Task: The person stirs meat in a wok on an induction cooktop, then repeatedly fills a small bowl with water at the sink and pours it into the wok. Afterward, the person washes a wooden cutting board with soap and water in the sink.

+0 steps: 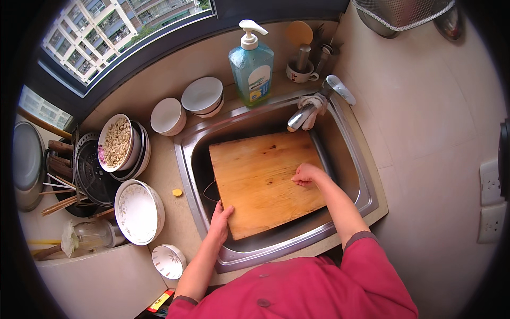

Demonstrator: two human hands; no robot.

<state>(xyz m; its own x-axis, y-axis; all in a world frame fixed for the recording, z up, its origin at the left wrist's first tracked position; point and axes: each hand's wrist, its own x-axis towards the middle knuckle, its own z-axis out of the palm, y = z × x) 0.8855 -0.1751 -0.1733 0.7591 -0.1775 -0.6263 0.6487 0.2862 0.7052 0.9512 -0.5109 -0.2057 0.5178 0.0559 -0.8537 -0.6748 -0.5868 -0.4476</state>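
A thick wooden cutting board (259, 159) lies tilted across the stainless steel sink (279, 248). My left hand (220, 221) grips its near left edge, the thumb on top and the other fingers mostly hidden beyond the edge. Over the right part of the board, my right hand (307, 174) is closed with its fingers curled towards the wood. Nothing shows in that fist, though its inside is hidden. A thin cord or wire loop (207, 193) hangs at the board's left side.
A faucet (298, 119) wrapped with a cloth (317, 104) overhangs the board's far edge. Behind the sink stand a blue pump bottle (251, 71) and white bowls (167, 115). Leftward are a bowl of seeds or nuts (117, 143), a large bowl (137, 213) and a small yellow piece (177, 192).
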